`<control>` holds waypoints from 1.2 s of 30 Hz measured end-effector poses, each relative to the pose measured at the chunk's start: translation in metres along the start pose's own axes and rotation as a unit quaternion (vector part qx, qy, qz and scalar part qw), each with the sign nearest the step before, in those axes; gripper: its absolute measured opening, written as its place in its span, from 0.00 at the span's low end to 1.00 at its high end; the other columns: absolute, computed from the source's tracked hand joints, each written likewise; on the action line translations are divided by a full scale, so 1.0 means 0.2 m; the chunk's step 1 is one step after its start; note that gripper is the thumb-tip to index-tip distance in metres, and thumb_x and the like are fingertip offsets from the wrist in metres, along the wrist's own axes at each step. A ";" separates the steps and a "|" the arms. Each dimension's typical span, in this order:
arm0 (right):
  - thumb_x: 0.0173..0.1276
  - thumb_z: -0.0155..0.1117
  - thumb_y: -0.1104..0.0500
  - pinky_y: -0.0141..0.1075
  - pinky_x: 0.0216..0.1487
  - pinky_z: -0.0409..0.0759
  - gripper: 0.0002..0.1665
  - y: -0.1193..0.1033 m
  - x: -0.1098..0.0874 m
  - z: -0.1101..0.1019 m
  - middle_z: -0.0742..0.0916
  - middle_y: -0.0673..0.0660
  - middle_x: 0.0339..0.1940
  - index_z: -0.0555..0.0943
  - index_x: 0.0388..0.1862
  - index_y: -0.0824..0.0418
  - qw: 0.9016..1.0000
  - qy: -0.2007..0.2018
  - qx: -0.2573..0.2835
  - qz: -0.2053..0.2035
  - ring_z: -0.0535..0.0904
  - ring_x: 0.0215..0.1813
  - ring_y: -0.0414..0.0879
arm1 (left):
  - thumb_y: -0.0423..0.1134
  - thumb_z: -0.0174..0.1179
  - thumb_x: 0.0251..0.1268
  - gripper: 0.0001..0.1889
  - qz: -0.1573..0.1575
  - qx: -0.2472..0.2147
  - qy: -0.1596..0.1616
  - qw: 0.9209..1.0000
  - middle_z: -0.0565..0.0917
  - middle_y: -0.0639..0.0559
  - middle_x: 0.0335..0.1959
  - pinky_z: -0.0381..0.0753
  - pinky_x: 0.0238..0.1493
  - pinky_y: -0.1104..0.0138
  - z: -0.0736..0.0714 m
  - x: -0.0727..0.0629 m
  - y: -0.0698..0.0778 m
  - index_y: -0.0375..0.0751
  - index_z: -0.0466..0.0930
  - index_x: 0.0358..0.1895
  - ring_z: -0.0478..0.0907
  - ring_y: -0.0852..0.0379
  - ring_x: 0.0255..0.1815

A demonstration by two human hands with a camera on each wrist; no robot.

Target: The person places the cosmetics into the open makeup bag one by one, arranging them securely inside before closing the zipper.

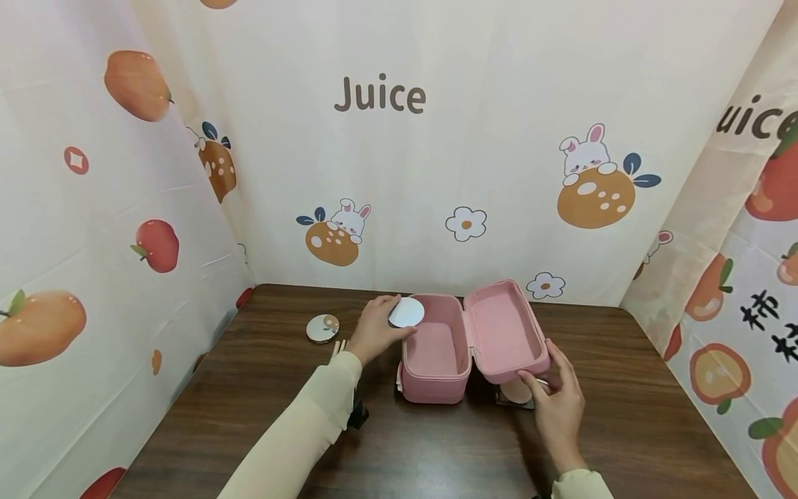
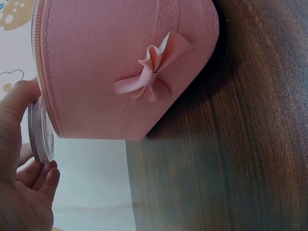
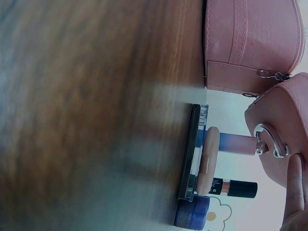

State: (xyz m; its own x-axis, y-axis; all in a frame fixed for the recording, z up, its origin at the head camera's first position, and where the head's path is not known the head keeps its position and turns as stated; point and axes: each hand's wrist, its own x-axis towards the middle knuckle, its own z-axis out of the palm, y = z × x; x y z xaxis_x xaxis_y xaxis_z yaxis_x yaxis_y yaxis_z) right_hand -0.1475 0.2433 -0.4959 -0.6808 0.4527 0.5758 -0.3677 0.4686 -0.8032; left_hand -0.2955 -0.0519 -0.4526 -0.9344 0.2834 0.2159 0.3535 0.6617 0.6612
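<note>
"Beginning with the hands, what does each one hold?"

"The left hand point(image 1: 376, 333) pinches a round, pale-faced disc point(image 1: 406, 313) by its edge, thumb on one side and fingers on the other. The right hand point(image 1: 559, 405) grips the near right corner of a pink lid point(image 1: 503, 324), its thumb under the near edge."

"Where exactly is the disc?"

"At the far left corner of an open pink case point(image 1: 433, 389), up by the rim. The left-wrist view shows the case's outer wall, with a bow point(image 2: 151, 77), beside it. I cannot tell whether the disc touches the rim. The lid tilts open to the right, lining up."

"What else is nearby?"

"A fruit-printed round tin point(image 1: 323, 328) lies on the dark wooden table point(image 1: 399, 450), left of the case, near pale sticks point(image 1: 339, 348). The right-wrist view shows a round puff point(image 3: 208, 161), a black-capped tube point(image 3: 243, 188) and a blue jar point(image 3: 192, 212) near the lid."

"Which step does this look like?"

"Probably loading the case, though taking out would look much the same. If loading, the left hand needs to shift right, lower the disc inside, then release, with the right hand holding the lid back."
</note>
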 end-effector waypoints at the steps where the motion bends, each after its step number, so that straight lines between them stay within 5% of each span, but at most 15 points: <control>1: 0.50 0.73 0.77 0.19 0.37 0.79 0.45 0.00 0.00 0.00 0.79 0.58 0.66 0.73 0.69 0.60 1.000 0.000 0.001 0.000 0.81 0.37 0.25 | 0.52 0.74 0.52 0.41 0.003 0.002 0.001 1.000 0.74 0.45 0.66 0.74 0.63 0.52 0.00 0.00 0.00 0.41 0.70 0.70 0.69 0.45 0.65; 26: 0.49 0.74 0.77 0.18 0.37 0.78 0.46 0.00 0.01 0.00 0.79 0.60 0.65 0.73 0.69 0.60 1.000 0.004 0.007 -0.004 0.81 0.38 0.24 | 0.53 0.73 0.53 0.42 0.011 0.006 -0.006 1.000 0.74 0.46 0.66 0.74 0.62 0.52 0.03 0.01 0.04 0.41 0.70 0.70 0.68 0.46 0.65; 36: 0.50 0.73 0.77 0.20 0.39 0.80 0.45 0.02 0.00 0.00 0.79 0.59 0.65 0.73 0.69 0.60 1.000 -0.001 0.012 0.003 0.81 0.37 0.25 | 0.55 0.73 0.52 0.41 0.042 0.024 -0.001 0.999 0.76 0.45 0.63 0.73 0.62 0.54 0.06 0.03 0.04 0.41 0.71 0.70 0.69 0.47 0.64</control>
State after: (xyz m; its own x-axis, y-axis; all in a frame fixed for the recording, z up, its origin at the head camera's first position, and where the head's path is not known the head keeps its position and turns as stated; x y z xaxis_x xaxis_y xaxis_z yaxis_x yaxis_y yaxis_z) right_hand -0.1495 0.2455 -0.4983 -0.6835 0.4541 0.5715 -0.3792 0.4482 -0.8095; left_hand -0.2977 -0.0359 -0.4544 -0.9011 0.3408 0.2682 0.4328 0.6673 0.6061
